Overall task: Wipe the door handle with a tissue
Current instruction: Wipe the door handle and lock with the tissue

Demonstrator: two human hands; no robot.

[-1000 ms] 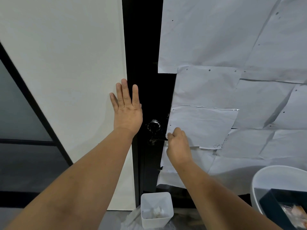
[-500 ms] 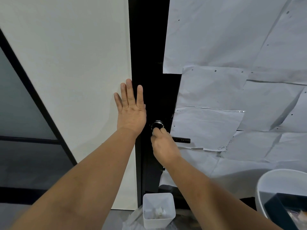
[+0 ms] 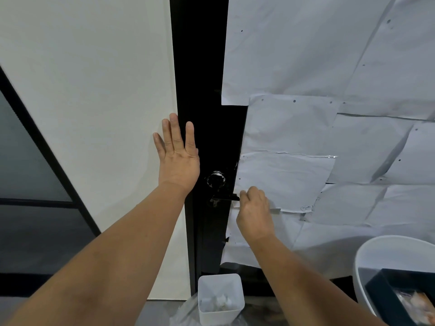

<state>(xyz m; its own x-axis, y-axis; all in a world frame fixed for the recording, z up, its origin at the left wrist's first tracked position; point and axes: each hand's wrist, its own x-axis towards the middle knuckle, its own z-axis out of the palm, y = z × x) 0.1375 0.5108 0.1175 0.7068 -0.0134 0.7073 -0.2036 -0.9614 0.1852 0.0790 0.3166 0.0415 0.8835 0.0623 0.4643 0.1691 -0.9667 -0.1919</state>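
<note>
The black lever door handle sticks out to the right from the black door stile, just below a round shiny lock. My right hand is closed around the lever's right end. A small white bit of tissue shows under its fingers against the handle; the remainder of the tissue is hidden in the hand. My left hand lies flat with fingers spread, on the white wall at the edge of the black stile, left of the lock, holding nothing.
White paper sheets are taped over the door to the right of the handle. On the floor below stands a small white bin with crumpled tissues. At lower right a white round tub holds a dark box.
My right hand has slid right along the lever, from its base by the lock to its free end. The left hand has stayed flat on the wall.
</note>
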